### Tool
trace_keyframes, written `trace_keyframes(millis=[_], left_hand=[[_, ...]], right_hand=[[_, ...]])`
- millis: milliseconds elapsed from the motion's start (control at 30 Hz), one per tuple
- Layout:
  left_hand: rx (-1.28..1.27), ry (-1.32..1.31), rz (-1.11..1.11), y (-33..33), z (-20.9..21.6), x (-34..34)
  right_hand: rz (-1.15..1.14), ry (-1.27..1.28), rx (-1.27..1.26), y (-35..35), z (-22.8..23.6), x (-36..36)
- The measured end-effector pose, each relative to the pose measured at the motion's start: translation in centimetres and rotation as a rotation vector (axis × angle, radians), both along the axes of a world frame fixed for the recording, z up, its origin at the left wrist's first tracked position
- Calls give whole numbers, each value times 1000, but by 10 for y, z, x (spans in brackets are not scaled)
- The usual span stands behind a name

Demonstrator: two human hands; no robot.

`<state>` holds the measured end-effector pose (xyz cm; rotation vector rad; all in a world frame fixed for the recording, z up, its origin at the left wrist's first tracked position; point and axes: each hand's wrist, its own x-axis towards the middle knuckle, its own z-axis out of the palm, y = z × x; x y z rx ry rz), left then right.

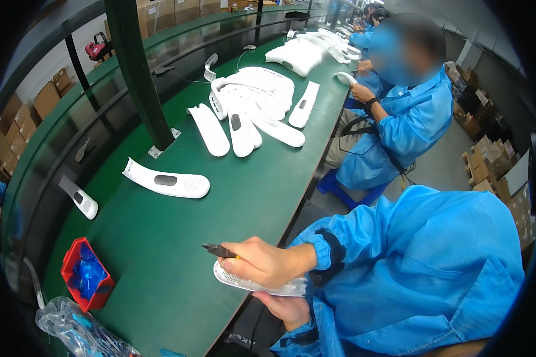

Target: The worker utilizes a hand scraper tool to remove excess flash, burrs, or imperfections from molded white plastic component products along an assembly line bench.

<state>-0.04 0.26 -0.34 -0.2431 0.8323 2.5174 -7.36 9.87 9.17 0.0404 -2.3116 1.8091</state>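
Observation:
A pair of black-jawed pliers [218, 250] is gripped in my right hand [263, 260], fingers closed around the handle, of which a bit of orange shows. The jaws point left, away from the piece below. Under that hand lies a long white plastic shell [290, 288], its hollow side up and small holes at the rounded end. From beneath, my left hand [287, 308] holds this shell near the table's front edge; some of its fingers are hidden. My right hand covers the shell's middle.
A curved white shell [181, 183] with a grey oval window lies on the green table [161, 238]. Farther off is a heap of white shells [259, 92]. A red bin [104, 291] holds blue bits beside a clear plastic bag [71, 321]. A metal post [136, 77] rises nearby. A co-worker [393, 131] sits at the right.

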Motion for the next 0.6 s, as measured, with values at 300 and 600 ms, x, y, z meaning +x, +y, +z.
trace_keyframes(millis=[300, 600], left_hand=[[6, -1, 17, 5, 0, 1], [-48, -76, 90, 6, 13, 0]], right_hand=[[-26, -10, -153, 7, -11, -5], [28, 42, -67, 2, -4, 5]])
